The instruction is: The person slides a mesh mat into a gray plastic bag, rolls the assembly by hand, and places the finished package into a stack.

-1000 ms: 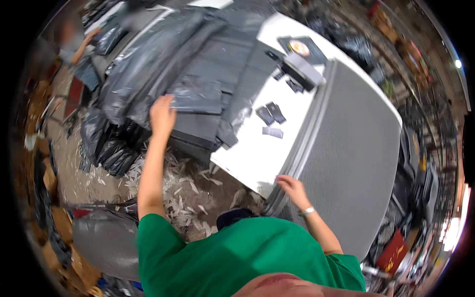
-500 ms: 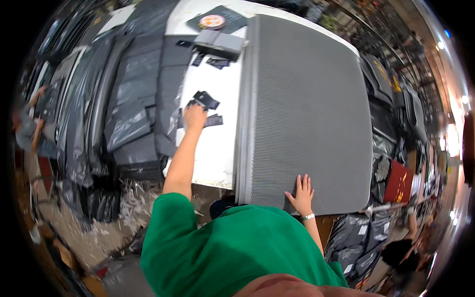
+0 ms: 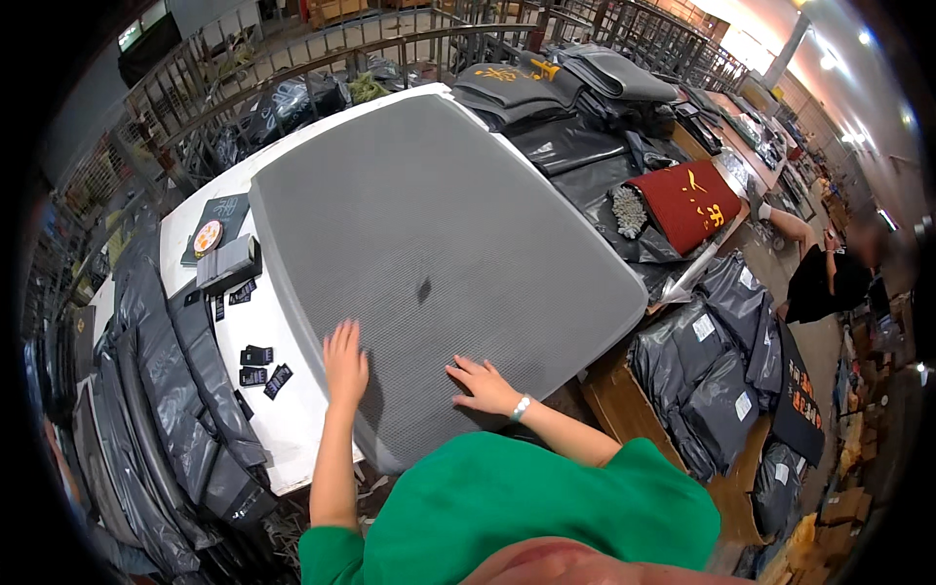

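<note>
Right in the middle lies a big grey mat [image 3: 439, 253] with a fine ribbed top, spread flat over a white table [image 3: 292, 429] and covering most of it. Both of the person's hands rest on the near edge of this mat. The left hand [image 3: 346, 363] lies flat with its fingers stretched out and a little apart, close to the mat's left edge, and it holds nothing. The right hand [image 3: 483, 385] also presses down flat with its fingers spread, just beside the left one, and it grips nothing either; a pale band sits on its wrist. Stacks of dark grey plastic mailer bags [image 3: 185, 390] hang over the left side of the table. More dark packed bags [image 3: 717, 361] stand in a wooden box to the right. A red mat with yellow marks [image 3: 697, 205] lies past the far right corner of the grey mat. Another person in black [image 3: 829, 278] sits well away on the right. A small dark box [image 3: 226, 265] rests on the bare strip of table left of the mat. Little black tags [image 3: 261, 366] lie on the white top, near the left hand.
</note>
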Demonstrator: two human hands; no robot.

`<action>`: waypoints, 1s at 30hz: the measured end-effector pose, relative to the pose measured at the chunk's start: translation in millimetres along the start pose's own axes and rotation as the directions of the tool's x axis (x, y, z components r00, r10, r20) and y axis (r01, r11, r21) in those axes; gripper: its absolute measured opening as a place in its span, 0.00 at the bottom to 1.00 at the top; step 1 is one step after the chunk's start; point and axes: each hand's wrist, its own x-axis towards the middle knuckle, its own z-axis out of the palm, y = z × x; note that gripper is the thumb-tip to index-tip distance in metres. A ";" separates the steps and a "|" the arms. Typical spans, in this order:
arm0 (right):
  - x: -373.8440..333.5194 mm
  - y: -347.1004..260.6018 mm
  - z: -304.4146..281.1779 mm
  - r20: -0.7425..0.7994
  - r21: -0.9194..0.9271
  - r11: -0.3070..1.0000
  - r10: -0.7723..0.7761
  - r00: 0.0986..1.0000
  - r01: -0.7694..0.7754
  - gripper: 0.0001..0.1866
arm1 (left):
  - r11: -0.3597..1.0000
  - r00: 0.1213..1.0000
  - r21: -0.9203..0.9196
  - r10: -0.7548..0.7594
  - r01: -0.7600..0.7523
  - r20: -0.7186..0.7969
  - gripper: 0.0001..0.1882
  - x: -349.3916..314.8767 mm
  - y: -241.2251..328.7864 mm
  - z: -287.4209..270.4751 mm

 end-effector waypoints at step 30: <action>-193.9 222.2 0.0 0.402 0.913 -0.188 0.563 0.723 -0.361 0.33 | -0.114 0.300 -0.719 -0.856 0.686 0.422 0.28 -268.9 91.9 94.5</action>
